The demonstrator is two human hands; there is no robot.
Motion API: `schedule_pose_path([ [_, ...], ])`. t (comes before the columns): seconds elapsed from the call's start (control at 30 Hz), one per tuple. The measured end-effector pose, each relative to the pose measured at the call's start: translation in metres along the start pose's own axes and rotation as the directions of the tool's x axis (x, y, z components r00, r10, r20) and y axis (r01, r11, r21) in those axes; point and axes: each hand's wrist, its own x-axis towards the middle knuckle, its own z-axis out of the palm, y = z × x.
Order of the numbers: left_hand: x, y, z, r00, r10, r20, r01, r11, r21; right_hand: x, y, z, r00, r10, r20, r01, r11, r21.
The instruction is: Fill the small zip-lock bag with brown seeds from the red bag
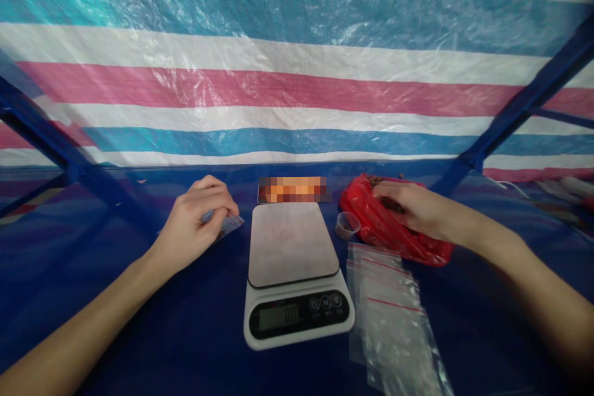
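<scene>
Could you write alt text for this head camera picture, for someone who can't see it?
A person's right hand reaches into a red plastic bag while the left hand holds a small clear bag, with a kitchen scale between them.

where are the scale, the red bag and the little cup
scale [292, 244], head view, middle of its grey platform
red bag [385, 232], head view, crinkled front side below the right hand [413, 207]
little cup [346, 225], head view, its clear wall
</scene>
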Motion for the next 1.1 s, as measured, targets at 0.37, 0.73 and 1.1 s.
schedule_pose_path([
  [0.37, 0.0, -0.002, 0.0, 1.0, 0.005, 0.022, -0.006, 1.0, 0.016, 0.003, -0.002, -0.018, 0.999, -0.043, -0.026, 0.041, 0.997, -0.064],
  [0.73, 0.001, -0.003, -0.001, 1.0, -0.002, 0.009, 0.001, 1.0, 0.005, -0.002, 0.015, -0.02, 1.0, -0.015, 0.022, 0.016, 0.999, -0.045],
  [1.1, 0.003, -0.003, -0.004, 0.999, -0.023, 0.027, 0.024, 1.0, -0.011, -0.004, 0.007, -0.033, 0.998, 0.056, -0.033, -0.055, 0.998, 0.03],
])
